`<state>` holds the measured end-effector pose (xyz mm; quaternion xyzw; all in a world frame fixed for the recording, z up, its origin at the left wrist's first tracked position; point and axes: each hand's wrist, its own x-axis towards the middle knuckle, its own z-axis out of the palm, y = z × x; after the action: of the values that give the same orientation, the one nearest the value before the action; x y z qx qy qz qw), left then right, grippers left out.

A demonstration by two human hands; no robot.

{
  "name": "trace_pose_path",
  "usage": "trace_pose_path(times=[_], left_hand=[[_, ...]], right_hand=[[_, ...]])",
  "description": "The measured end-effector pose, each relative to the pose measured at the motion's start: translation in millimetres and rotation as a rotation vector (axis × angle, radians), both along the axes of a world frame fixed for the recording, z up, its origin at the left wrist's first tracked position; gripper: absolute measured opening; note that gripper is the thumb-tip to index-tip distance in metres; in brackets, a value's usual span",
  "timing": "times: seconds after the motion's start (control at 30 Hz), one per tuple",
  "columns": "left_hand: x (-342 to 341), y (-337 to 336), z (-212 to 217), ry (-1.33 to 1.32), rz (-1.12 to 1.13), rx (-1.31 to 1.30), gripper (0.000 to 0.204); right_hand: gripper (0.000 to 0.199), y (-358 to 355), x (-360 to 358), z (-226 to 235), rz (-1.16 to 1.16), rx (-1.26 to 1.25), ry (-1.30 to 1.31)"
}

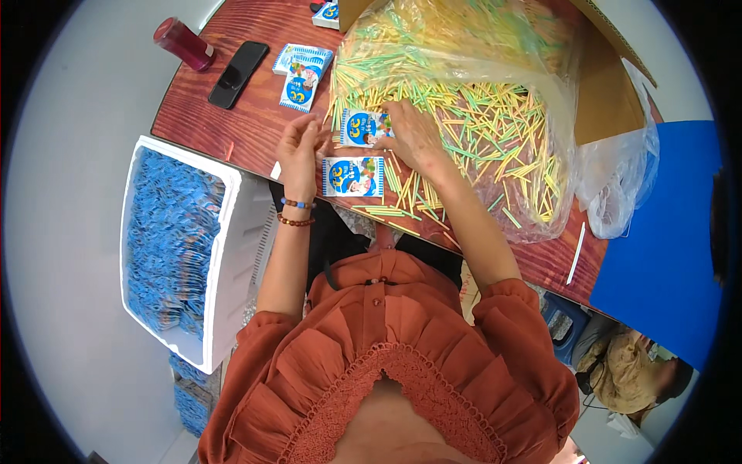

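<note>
My right hand (417, 138) reaches in over the table, its thumb and fingers at the right edge of a small blue-and-white packet (357, 130), which they grip. Just left of that packet is my left hand (300, 151), its fingers curled together; whatever they may hold is hidden. A second blue-and-white packet (352, 177) lies flat nearer to me, below the first. Thin yellow, green and pink sticks (495, 127) spread in a heap beyond and to the right of my hands, partly under a clear plastic bag (456, 42). Some loose sticks lie by the near table edge.
At left, a white foam box (232, 197) holds many blue packets. A black phone (238, 75), a red jar (184, 44) and more packets (301, 81) sit on the far left tabletop. A cardboard box (610, 100) and blue board (665, 232) stand right; a person (630, 371) is lower right.
</note>
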<state>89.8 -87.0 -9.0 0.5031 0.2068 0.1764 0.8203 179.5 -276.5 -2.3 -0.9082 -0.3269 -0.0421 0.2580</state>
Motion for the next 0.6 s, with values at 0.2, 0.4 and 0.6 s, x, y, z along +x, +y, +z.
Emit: trace_pose_path(times=[0.2,0.4,0.6], left_hand=[[7.5,-12.4,2.4,0.043,-0.090,0.314,0.033],[10.5,-26.5,7.1,0.139,-0.109,1.167,0.041],[11.7,-29.3,13.5,-0.048,-0.160,0.431,0.018]], right_hand=[[0.030,1.9,2.5,8.0,0.004,-0.026,0.090],[0.023,-2.0,3.9,22.4,0.016,0.099,0.254],[0.025,-19.2,1.1,21.6,0.047,0.704,0.843]])
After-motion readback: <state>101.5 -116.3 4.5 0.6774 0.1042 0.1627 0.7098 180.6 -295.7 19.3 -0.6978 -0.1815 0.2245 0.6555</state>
